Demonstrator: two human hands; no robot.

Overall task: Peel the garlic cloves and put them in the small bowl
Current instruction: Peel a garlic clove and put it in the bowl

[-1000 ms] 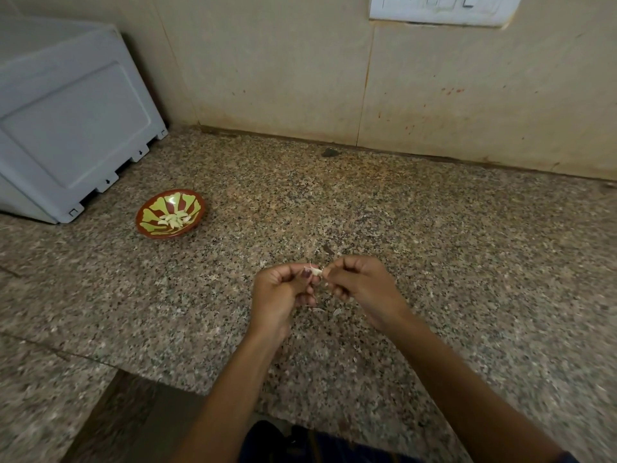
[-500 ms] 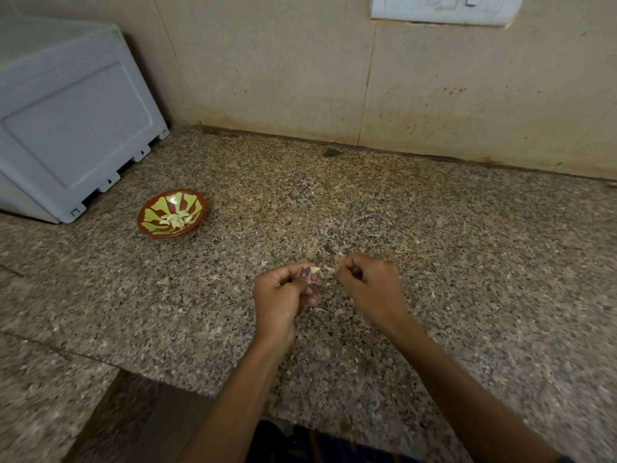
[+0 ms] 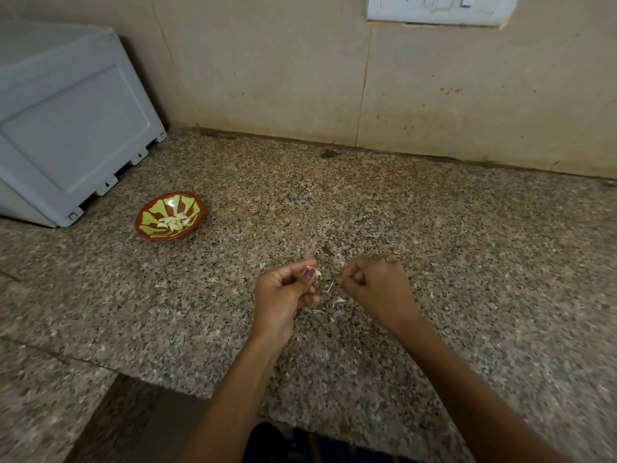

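- Speckled granite counter (image 3: 434,262) fills my view, tiled wall behind.
- Small bowl (image 3: 169,216) sits well left of my hands, peeled cloves inside.
- Left hand (image 3: 283,292) pinches a garlic clove (image 3: 316,272); right hand (image 3: 374,289) has its fingers curled, contents unclear.
- Clove looks light, firm and probably slick: I'd pinch its sides.
- Skin flakes (image 3: 339,300) lie below, papery.
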